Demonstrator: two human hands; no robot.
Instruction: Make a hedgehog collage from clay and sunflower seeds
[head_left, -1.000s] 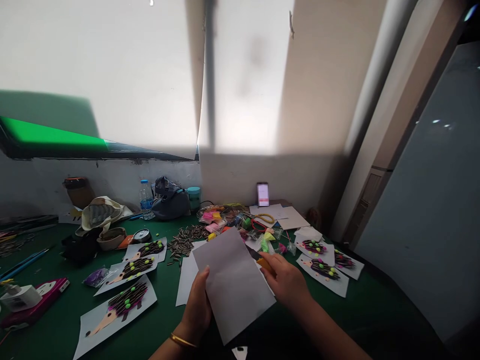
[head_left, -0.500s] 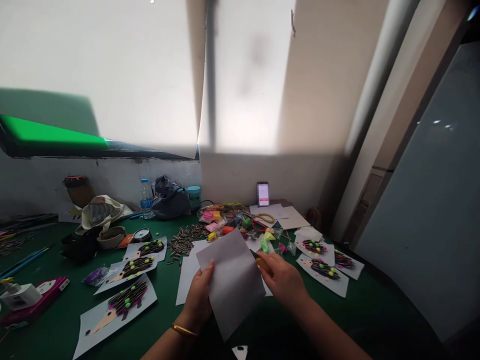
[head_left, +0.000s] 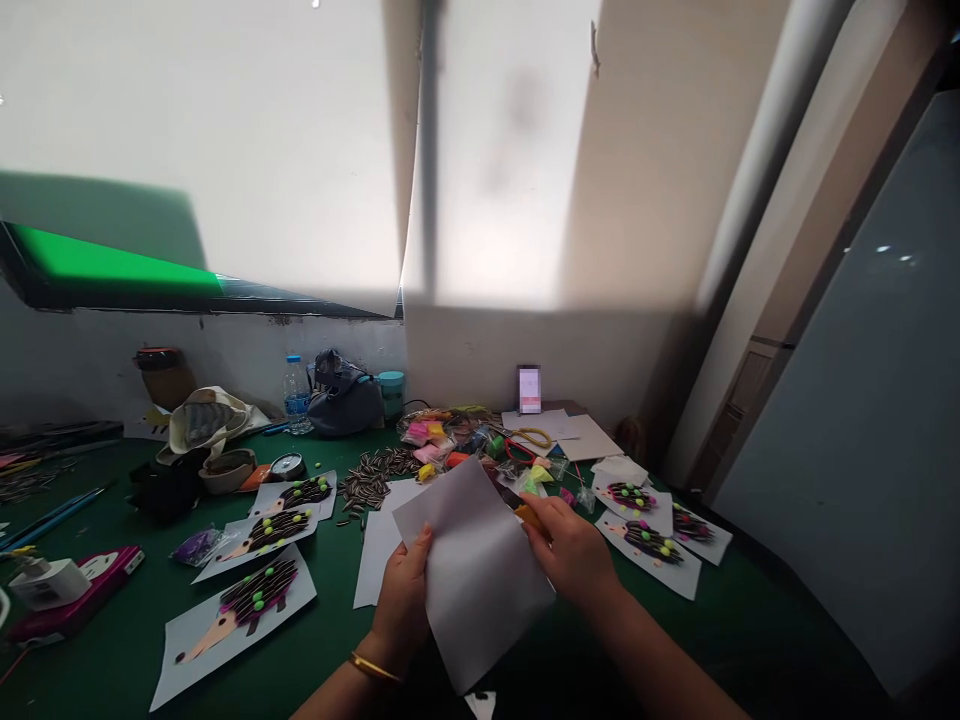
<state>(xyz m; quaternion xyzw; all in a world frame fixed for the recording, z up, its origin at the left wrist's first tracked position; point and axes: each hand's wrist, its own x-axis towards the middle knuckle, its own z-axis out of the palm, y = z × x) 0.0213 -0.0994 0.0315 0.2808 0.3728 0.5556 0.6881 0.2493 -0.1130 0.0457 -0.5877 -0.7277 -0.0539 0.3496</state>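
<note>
In the head view, my left hand (head_left: 405, 590) grips a white sheet of paper (head_left: 480, 590) by its left side, thumb on top. The sheet is raised and tilted above the green table. My right hand (head_left: 574, 550) is closed around a yellow-handled utility knife (head_left: 529, 515), its dark blade lying at the sheet's upper right edge. Whether the blade sits inside a fold of the paper, I cannot tell. Beneath and behind the sheet, more white paper (head_left: 371, 560) lies on the table, partly hidden.
Hedgehog pictures lie at left (head_left: 236, 625) and right (head_left: 652, 545). Sunflower seeds (head_left: 371, 480), bagged coloured clay (head_left: 427, 430) and scissors (head_left: 532, 437) are behind the paper. A phone (head_left: 529, 390) stands by the wall; a pink power strip (head_left: 75, 595) lies at far left.
My right hand and the knife have shifted slightly right, and more of the dark blade shows. The sheet's lower right side has swung outward. My left hand keeps its hold.
</note>
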